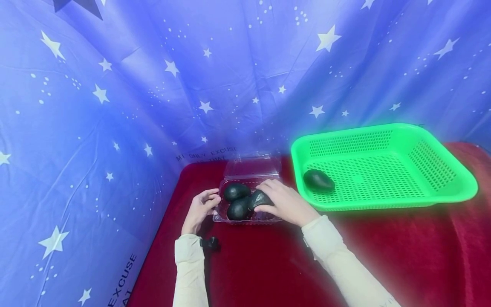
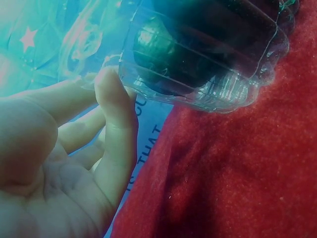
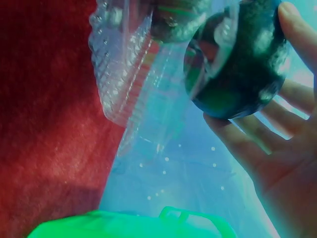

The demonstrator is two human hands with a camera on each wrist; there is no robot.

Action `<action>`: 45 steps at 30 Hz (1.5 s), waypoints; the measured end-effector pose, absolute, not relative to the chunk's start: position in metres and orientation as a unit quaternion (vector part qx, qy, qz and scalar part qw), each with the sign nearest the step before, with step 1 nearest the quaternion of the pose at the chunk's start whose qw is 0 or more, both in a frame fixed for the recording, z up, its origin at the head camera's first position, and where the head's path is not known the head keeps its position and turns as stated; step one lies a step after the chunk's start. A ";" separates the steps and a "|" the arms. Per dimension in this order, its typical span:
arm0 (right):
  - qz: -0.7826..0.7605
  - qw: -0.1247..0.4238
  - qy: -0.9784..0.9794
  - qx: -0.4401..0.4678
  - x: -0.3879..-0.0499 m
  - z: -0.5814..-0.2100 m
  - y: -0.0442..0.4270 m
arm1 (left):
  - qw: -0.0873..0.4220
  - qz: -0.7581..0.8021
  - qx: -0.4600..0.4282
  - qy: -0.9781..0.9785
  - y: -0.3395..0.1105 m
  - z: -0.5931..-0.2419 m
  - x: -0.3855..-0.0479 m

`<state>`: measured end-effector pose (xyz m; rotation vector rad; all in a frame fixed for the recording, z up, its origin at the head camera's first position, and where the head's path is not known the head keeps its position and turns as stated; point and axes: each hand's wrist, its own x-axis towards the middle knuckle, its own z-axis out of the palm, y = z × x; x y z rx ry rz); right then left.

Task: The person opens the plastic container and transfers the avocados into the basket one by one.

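Observation:
A clear plastic box (image 1: 253, 174) with its lid raised holds two dark, avocado-like fruits (image 1: 236, 192) at its left side. My right hand (image 1: 285, 204) grips a third dark fruit (image 1: 261, 198) over the box's right part; in the right wrist view the fruit (image 3: 242, 64) lies between thumb and fingers of the hand (image 3: 282, 144). My left hand (image 1: 200, 209) pinches the box's left edge; the left wrist view shows thumb and finger of the hand (image 2: 74, 144) on the rim of the clear box (image 2: 223, 96).
A green perforated basket (image 1: 387, 202) stands to the right with one dark fruit (image 1: 319, 181) in its left corner. Red cloth (image 1: 261, 264) covers the table. A blue star-patterned curtain (image 1: 230, 76) hangs behind and at the left.

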<state>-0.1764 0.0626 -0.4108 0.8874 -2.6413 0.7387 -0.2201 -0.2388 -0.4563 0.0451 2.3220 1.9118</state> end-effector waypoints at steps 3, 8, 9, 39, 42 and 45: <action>0.262 0.133 -0.907 0.301 -0.176 -0.409 0.066 | 0.067 0.637 0.012 0.768 -0.239 -0.457 -0.220; 0.269 0.146 -0.905 0.296 -0.175 -0.405 0.071 | 0.066 0.638 0.011 0.767 -0.239 -0.457 -0.220; 0.267 0.148 -0.906 0.294 -0.176 -0.405 0.072 | 0.067 0.638 0.012 0.767 -0.239 -0.457 -0.220; 0.267 0.157 -0.917 0.253 -0.175 -0.384 0.106 | 0.075 0.641 0.019 0.764 -0.241 -0.456 -0.220; 0.271 0.162 -0.916 0.249 -0.174 -0.385 0.109 | 0.075 0.642 0.019 0.763 -0.241 -0.456 -0.221; 0.276 0.161 -0.915 0.246 -0.175 -0.386 0.112 | 0.076 0.641 0.019 0.763 -0.241 -0.457 -0.220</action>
